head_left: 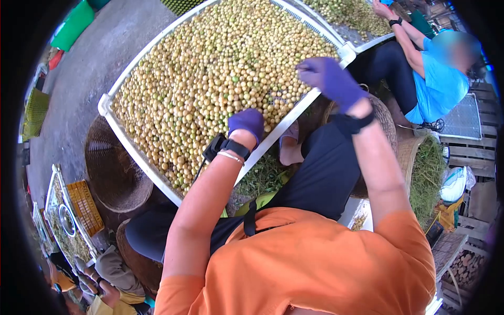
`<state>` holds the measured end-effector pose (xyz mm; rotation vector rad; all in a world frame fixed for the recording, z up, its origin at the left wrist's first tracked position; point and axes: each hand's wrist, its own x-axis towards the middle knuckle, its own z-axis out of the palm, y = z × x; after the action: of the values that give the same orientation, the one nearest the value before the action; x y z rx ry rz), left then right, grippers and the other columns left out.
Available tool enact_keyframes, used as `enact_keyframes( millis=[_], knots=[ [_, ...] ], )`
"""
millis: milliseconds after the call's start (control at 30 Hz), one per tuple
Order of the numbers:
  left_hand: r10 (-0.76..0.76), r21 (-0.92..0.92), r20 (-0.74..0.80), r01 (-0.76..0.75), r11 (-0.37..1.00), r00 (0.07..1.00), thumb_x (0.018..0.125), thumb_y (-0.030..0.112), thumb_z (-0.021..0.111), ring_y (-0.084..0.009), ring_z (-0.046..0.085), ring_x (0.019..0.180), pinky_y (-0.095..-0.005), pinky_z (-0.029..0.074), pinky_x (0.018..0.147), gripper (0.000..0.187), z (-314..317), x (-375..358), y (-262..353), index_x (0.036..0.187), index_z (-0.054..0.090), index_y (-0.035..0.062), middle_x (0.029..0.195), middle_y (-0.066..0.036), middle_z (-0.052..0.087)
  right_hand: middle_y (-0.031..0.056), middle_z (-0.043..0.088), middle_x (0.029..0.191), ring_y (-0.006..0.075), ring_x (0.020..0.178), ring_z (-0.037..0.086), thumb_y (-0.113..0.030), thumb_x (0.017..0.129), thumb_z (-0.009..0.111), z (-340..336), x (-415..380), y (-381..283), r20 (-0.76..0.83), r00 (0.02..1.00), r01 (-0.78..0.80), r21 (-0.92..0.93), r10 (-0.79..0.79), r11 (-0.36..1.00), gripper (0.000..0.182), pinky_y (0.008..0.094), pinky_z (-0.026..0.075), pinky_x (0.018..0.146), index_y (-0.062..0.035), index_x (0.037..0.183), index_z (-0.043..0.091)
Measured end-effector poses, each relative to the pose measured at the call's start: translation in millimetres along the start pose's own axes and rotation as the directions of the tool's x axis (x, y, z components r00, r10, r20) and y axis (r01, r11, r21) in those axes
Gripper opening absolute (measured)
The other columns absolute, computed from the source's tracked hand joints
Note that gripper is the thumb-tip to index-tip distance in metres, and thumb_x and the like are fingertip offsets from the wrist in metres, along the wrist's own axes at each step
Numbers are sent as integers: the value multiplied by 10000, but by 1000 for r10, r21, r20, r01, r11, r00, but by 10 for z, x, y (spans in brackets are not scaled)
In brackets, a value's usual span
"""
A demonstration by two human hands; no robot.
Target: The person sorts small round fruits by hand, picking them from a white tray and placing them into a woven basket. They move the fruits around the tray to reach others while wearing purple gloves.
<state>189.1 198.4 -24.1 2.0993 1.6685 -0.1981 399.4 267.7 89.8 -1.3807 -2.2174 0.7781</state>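
A large white-rimmed tray in front of me is heaped with small round yellow-green fruits. My left hand, in a purple glove, is down among the fruits near the tray's close edge. Its fingers are hidden from this angle. Above the tray's right side hangs my right hand, gloved in purple too. Its fingers are curled together, and whether anything small is inside them is hidden. Near both hands a darker patch of tray floor shows between thinned-out fruits.
A co-worker in a blue shirt sits at the right beside another fruit-filled tray. Woven baskets stand under and around my tray. At left are a yellow crate and other people. Green stems lie heaped at right.
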Motion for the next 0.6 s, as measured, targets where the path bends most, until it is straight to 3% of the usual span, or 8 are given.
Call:
enact_keyframes(
  millis=[33,67,100,233,267,367,467,600],
  knots=[
    [-36,-57,-19,34,998,999,862,203,526,-307,672,908,-411,537,753,226,4,-4,-10,868,718,82,960,-147,689,173,654,773,301,737,645,-308,790,619,87,157,-171,158,979,-112,-112,129,987,299,386,487,682,-30,891,667],
    [-40,-48,-29,38,998,999,863,229,538,-312,669,909,-414,535,759,225,71,29,-46,869,719,96,966,-134,690,185,658,788,336,754,648,-310,797,614,337,286,-26,88,994,72,-127,-61,989,271,418,495,692,-55,870,674],
    [-14,-40,-48,12,999,999,854,199,543,-306,678,887,-406,541,727,200,107,30,-67,872,718,104,947,-126,696,186,659,792,358,764,642,-307,805,607,545,390,44,58,998,49,-234,-36,971,255,440,501,706,-64,848,673],
    [43,-63,-111,-50,997,993,834,184,565,-305,677,870,-407,542,721,169,231,-16,-148,879,712,112,950,-115,687,166,664,835,332,805,652,-242,871,502,1193,357,747,167,985,63,-542,34,838,235,452,498,713,-71,875,663],
    [55,-63,-162,-66,996,985,829,190,572,-306,672,877,-409,540,731,165,252,-44,-154,883,708,113,963,-113,679,155,662,810,319,783,655,-226,862,503,1298,283,859,52,997,-26,-416,53,909,213,442,499,683,-81,846,658],
    [147,42,-132,-142,989,980,833,190,567,-305,668,895,-419,543,724,155,151,-116,-140,881,709,149,974,-105,668,131,650,747,311,687,642,-188,816,519,1460,251,1044,-55,998,-20,-546,-12,838,169,449,480,600,-110,737,647],
    [61,31,58,-63,998,996,863,241,521,-299,666,941,-422,540,762,229,86,-18,-109,955,718,169,1010,-108,689,154,671,754,314,710,674,-171,780,554,1362,243,811,45,999,16,-633,16,774,169,442,523,629,-75,761,691],
    [36,32,71,-39,999,997,886,253,491,-295,668,956,-435,540,764,261,34,-16,-75,973,717,156,1034,-104,690,122,689,822,294,775,688,-207,812,571,1283,267,661,65,996,1,-698,62,716,186,428,541,652,-88,814,715]
  ],
)
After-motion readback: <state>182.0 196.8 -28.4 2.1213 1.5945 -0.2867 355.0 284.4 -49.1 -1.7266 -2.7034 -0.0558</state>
